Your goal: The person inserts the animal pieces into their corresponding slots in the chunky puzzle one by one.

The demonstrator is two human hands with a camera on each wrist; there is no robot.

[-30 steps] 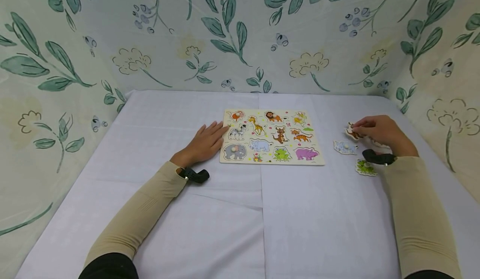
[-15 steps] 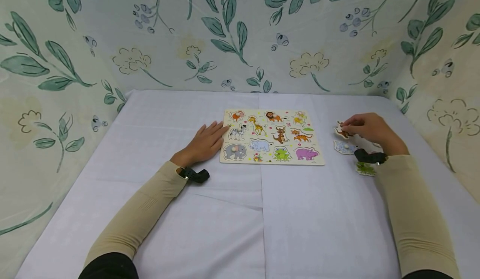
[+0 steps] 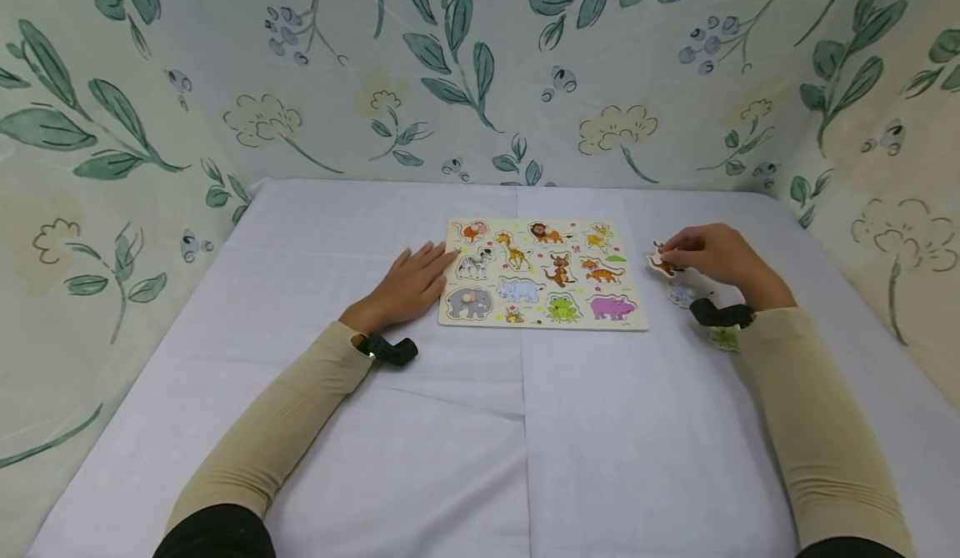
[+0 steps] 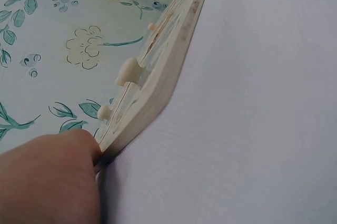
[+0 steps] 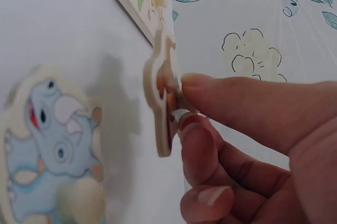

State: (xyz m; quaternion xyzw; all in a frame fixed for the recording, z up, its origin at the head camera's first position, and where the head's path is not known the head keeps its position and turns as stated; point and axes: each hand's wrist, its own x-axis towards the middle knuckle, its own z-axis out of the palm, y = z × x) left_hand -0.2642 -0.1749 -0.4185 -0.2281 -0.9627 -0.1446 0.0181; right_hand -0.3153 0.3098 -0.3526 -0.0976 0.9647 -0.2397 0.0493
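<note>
A wooden peg puzzle board (image 3: 491,324) with animal pictures lies mid-table. My left hand (image 3: 408,284) rests at its left edge, fingers outstretched and fingertips touching the board; in the left wrist view the thumb (image 4: 58,166) lies against the board's corner. My right hand (image 3: 727,259) pinches a brown animal puzzle piece (image 3: 660,263) between thumb and fingertips, right of the board. In the right wrist view this piece (image 5: 152,97) is held edge-on above the table, its knob mostly hidden by the fingers.
A blue rhino puzzle piece (image 5: 52,139) with a knob lies below the right hand. Nearer to me is a green frog piece (image 3: 724,339), partly covered by the wrist strap and sleeve. White cloth (image 3: 450,441) covers the table, and a leaf-patterned curtain (image 3: 480,66) hangs behind.
My right hand has moved left toward the board with the brown animal puzzle piece, its wrist now covering more of the rhino and frog pieces. My left hand has stayed in place.
</note>
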